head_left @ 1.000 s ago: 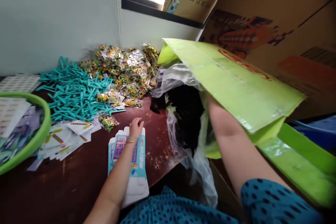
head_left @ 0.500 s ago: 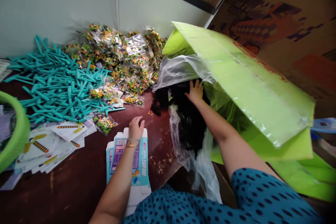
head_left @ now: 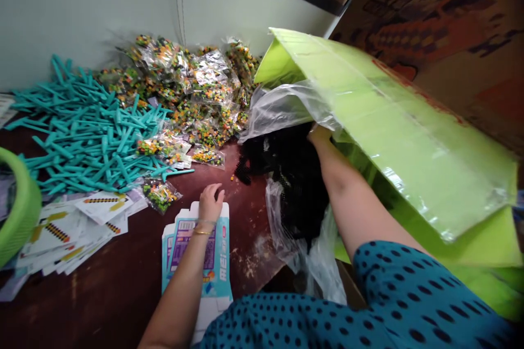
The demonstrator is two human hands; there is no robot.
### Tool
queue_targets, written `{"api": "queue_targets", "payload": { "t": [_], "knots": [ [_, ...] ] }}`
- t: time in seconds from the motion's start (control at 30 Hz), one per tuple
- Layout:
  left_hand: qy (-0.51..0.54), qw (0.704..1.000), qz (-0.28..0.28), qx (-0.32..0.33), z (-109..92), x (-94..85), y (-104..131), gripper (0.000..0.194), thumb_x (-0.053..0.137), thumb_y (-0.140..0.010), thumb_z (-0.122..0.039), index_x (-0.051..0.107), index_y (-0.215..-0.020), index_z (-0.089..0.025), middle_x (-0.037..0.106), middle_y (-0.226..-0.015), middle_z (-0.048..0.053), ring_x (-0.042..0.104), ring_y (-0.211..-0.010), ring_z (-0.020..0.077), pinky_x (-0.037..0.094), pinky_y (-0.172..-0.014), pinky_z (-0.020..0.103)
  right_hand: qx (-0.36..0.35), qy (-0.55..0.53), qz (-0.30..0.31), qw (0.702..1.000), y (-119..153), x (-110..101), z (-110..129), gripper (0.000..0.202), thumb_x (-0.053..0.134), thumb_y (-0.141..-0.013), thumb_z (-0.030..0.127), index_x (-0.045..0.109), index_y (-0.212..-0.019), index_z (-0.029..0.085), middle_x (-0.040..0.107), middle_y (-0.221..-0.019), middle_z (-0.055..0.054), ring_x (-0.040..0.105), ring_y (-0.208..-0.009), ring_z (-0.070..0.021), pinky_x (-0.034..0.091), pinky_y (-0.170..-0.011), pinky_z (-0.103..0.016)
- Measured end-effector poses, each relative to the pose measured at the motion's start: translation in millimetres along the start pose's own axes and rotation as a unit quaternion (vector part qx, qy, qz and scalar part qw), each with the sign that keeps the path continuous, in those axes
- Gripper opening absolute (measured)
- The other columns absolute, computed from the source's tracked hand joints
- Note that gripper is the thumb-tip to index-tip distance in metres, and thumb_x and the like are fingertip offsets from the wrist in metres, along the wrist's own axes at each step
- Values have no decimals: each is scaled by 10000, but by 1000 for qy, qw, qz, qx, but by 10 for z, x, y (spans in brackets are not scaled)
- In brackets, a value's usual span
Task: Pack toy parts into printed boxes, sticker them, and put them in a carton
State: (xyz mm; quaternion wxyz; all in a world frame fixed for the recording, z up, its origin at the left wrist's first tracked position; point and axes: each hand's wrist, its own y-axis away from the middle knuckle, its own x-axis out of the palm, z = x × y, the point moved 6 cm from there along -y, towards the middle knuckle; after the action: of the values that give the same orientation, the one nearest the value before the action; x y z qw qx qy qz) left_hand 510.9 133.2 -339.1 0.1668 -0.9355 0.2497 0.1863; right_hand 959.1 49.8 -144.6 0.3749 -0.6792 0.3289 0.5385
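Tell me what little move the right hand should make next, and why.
Perhaps ease the right hand back from the black pieces, clear of the green flap: its fingers are mostly hidden there, so any grip cannot be told, while the left hand lies on the printed cartons.

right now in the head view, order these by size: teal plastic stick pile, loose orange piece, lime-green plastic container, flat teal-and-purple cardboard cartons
1. Lime-green container
2. Teal stick pile
3. Flat cardboard cartons, partly under the left hand
4. Loose orange piece
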Motion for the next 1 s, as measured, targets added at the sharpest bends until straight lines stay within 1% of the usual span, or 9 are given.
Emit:
{"api": "queue_targets", "payload": {
  "t": [0.17,0.3,0.4,0.53,0.63,0.73,0.83,0.9,1.0],
  "knots": [
    [-7,1000,-2,4,-19,-6,-7,239,577,-946,-258,724,-1116,-174,739,-1143,134,674,-1099,289,529,-1035,491,22,-20,24,999,346,126,127,431,569,-968,140,578,-1385,30,432,-1514,-310,393,-1438,-407,437,-1080,-604],
    [-16,1000,6,10,-5,11,-23,252,578,-936,-266,727,-1115,-169,742,-1146,138,672,-1104,303,522,-1035,507,-27,-66,19,997,1057,365,608,529,553,-903,71,582,-1424,152,479,-1507,-229,399,-1424,-387,489,-1059,-541],
    [-17,1000,5,11,29,11,-45,255,582,-924,-279,729,-1106,-177,742,-1131,134,677,-1088,302,529,-1018,495,-149,-144,-3,978,1655,464,1261,580,588,-860,72,607,-1411,252,395,-1597,-129,253,-1518,-364,406,-1162,-543],
    [5,1000,-4,12,58,-10,-71,281,568,-927,-315,724,-1107,-166,735,-1104,141,692,-1031,290,548,-992,485,-343,-304,20,888,2080,370,1853,646,709,-885,316,521,-1503,296,228,-1682,-106,226,-1554,-323,315,-1229,-523],
    [14,1000,-11,11,49,-15,-67,298,587,-920,-323,717,-1132,-159,724,-1133,150,688,-1056,299,545,-1009,503,-278,-299,30,913,1815,313,1425,723,726,-874,492,484,-1528,303,306,-1642,-140,333,-1502,-336,328,-1209,-538],
    [11,1000,-8,19,14,4,-59,306,629,-898,-311,715,-1155,-168,703,-1188,154,665,-1138,308,525,-1057,507,-7,-135,36,990,1369,396,334,1011,788,-807,545,291,-1624,216,228,-1656,-267,296,-1478,-488,329,-1117,-692],
    [4,1000,-7,21,-11,14,-59,313,651,-888,-306,718,-1162,-172,681,-1218,158,646,-1184,312,503,-1097,510,126,-5,68,990,1182,459,-495,1154,821,-796,435,98,-1664,200,148,-1661,-321,323,-1448,-516,370,-1079,-649],
    [3,1000,-8,20,-14,11,-62,318,642,-897,-314,721,-1168,-165,672,-1228,163,641,-1193,316,498,-1103,511,116,15,69,991,1166,447,-654,1081,763,-840,330,79,-1666,196,247,-1620,-317,394,-1408,-470,420,-1050,-584],
    [6,1000,-9,14,-2,10,-68,318,626,-908,-319,725,-1167,-162,669,-1237,163,638,-1201,319,498,-1103,502,72,-1,56,996,1281,373,-425,776,605,-913,184,284,-1618,136,473,-1465,-294,490,-1322,-418,443,-1026,-573]
  ]
}}
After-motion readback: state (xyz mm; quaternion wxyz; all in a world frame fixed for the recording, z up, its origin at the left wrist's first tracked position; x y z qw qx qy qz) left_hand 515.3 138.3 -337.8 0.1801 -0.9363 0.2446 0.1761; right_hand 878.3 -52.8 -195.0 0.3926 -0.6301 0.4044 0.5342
